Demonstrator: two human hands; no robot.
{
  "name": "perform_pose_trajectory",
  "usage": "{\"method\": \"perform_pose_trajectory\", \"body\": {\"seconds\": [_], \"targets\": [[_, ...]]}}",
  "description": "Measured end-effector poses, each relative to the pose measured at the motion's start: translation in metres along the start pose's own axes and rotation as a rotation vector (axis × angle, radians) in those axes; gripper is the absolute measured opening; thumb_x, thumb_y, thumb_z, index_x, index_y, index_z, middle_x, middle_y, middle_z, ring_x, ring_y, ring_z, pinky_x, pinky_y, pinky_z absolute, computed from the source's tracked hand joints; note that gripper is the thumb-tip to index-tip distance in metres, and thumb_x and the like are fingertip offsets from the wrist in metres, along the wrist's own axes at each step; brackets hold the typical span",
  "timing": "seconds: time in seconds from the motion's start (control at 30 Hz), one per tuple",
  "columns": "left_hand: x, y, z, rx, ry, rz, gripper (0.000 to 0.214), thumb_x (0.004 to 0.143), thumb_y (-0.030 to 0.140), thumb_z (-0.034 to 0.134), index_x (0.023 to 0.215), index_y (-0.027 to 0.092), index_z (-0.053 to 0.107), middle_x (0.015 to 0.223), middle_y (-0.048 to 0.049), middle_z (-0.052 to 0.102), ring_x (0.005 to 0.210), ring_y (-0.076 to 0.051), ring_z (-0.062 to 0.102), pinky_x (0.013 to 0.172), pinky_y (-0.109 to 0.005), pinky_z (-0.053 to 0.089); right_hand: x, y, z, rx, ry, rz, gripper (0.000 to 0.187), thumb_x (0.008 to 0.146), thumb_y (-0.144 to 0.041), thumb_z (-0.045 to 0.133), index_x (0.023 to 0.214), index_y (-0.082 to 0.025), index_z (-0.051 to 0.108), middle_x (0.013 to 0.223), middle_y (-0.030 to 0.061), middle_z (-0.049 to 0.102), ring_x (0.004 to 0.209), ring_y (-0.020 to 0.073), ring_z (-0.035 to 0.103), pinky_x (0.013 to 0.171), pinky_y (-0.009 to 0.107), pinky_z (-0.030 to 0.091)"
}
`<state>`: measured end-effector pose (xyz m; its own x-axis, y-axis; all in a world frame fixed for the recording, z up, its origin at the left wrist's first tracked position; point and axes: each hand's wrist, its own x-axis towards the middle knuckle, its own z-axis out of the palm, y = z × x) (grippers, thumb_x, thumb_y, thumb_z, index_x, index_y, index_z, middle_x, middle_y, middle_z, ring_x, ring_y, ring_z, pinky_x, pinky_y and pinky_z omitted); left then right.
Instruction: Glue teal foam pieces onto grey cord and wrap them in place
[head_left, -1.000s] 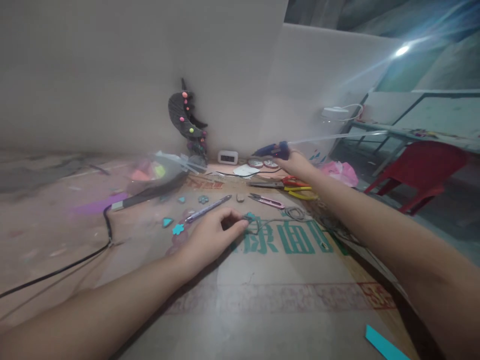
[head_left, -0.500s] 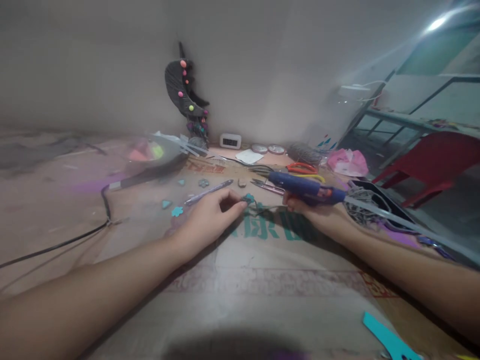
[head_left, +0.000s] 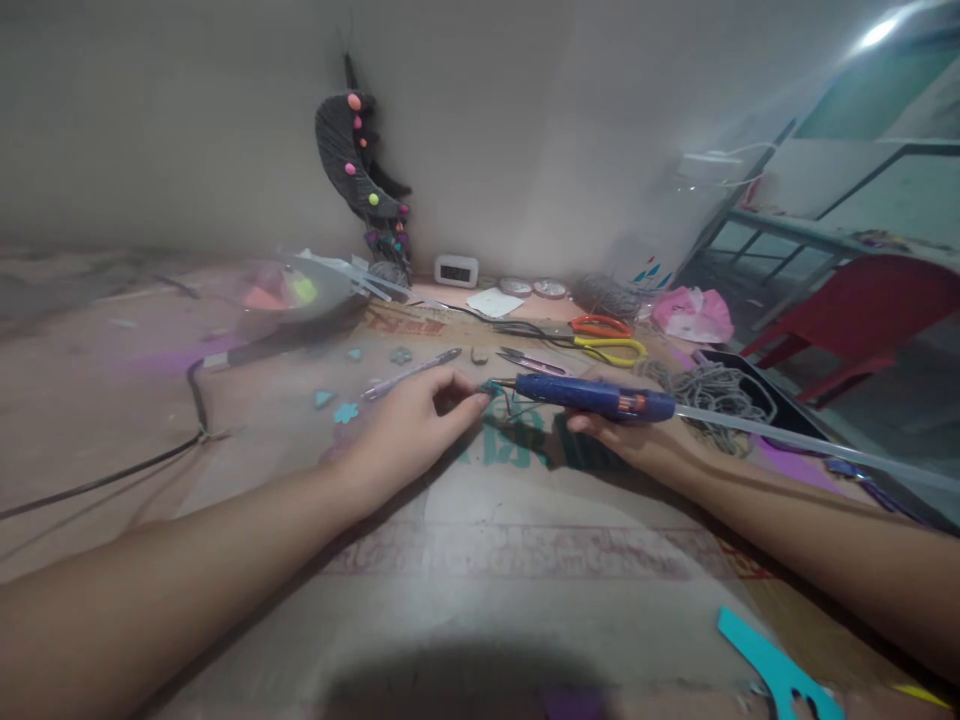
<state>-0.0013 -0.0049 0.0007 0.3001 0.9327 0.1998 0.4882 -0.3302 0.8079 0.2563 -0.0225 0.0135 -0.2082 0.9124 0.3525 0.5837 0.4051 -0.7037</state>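
My left hand [head_left: 409,415] pinches a small teal foam flower [head_left: 493,387] between thumb and fingertips; its far side is partly hidden. A thin grey cord [head_left: 517,408] trails from it toward my right hand. Wrapped in my right hand [head_left: 626,428] is a blue glue gun [head_left: 566,392], with a long clear glue stick [head_left: 757,425] sticking out of its back. The nozzle meets or nearly meets the flower; I cannot tell whether they touch. Left of my left hand lie another teal flower [head_left: 346,412], a teal triangle [head_left: 323,398] and a pen [head_left: 420,370].
Scissors with yellow and orange handles [head_left: 611,350] lie behind the glue gun. A tray of grey yarn [head_left: 720,395] sits at right. A white clock [head_left: 456,270] stands by the wall below a yarn-wrapped crescent [head_left: 341,145]. A teal foam scrap [head_left: 772,660] lies near the front edge.
My right hand has lowered the glue gun and brought it left, so its nozzle is now at the flower. My left hand keeps its pinch. The view has shifted slightly.
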Motion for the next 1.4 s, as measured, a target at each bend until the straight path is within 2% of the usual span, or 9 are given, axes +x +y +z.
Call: {"method": "perform_pose_trajectory", "body": {"seconds": [0.27, 0.77, 1.07, 1.4], "targets": [[0.0001, -0.0006, 0.0003, -0.019, 0.017, 0.019, 0.02, 0.091, 0.04, 0.061, 0.087, 0.022, 0.068, 0.086, -0.0013, 0.071, 0.082, -0.021, 0.063, 0.079, -0.033, 0.049, 0.0006, 0.0008, 0.0022, -0.038, 0.011, 0.033, 0.036, 0.07, -0.052, 0.083, 0.073, -0.021, 0.063, 0.067, -0.0005, 0.063, 0.063, 0.0168, 0.054, 0.062, 0.03, 0.041], [0.0005, 0.0027, 0.0005, -0.018, 0.011, 0.018, 0.017, 0.09, 0.036, 0.06, 0.083, 0.021, 0.065, 0.083, -0.0004, 0.069, 0.079, -0.02, 0.06, 0.076, -0.032, 0.046, -0.0005, -0.0033, 0.0017, -0.05, -0.019, 0.026, 0.029, 0.074, -0.044, 0.081, 0.076, -0.021, 0.064, 0.067, -0.0012, 0.064, 0.063, 0.0151, 0.055, 0.062, 0.028, 0.042], [0.0007, 0.0028, 0.0008, -0.023, 0.011, 0.024, 0.016, 0.09, 0.035, 0.06, 0.083, 0.021, 0.065, 0.083, -0.0001, 0.069, 0.079, -0.019, 0.06, 0.076, -0.031, 0.046, 0.0005, -0.0003, 0.0025, -0.051, -0.017, 0.0, 0.031, 0.075, -0.044, 0.08, 0.071, -0.021, 0.059, 0.065, -0.0019, 0.06, 0.06, 0.0135, 0.05, 0.059, 0.027, 0.039], [-0.0004, 0.0022, -0.0002, -0.012, 0.014, 0.036, 0.018, 0.089, 0.036, 0.06, 0.082, 0.021, 0.065, 0.082, -0.0006, 0.069, 0.079, -0.02, 0.061, 0.076, -0.032, 0.048, 0.0005, -0.0006, 0.0015, -0.09, -0.015, -0.001, 0.031, 0.075, -0.044, 0.081, 0.072, -0.021, 0.059, 0.067, -0.0016, 0.061, 0.063, 0.0149, 0.054, 0.061, 0.027, 0.04]]}}
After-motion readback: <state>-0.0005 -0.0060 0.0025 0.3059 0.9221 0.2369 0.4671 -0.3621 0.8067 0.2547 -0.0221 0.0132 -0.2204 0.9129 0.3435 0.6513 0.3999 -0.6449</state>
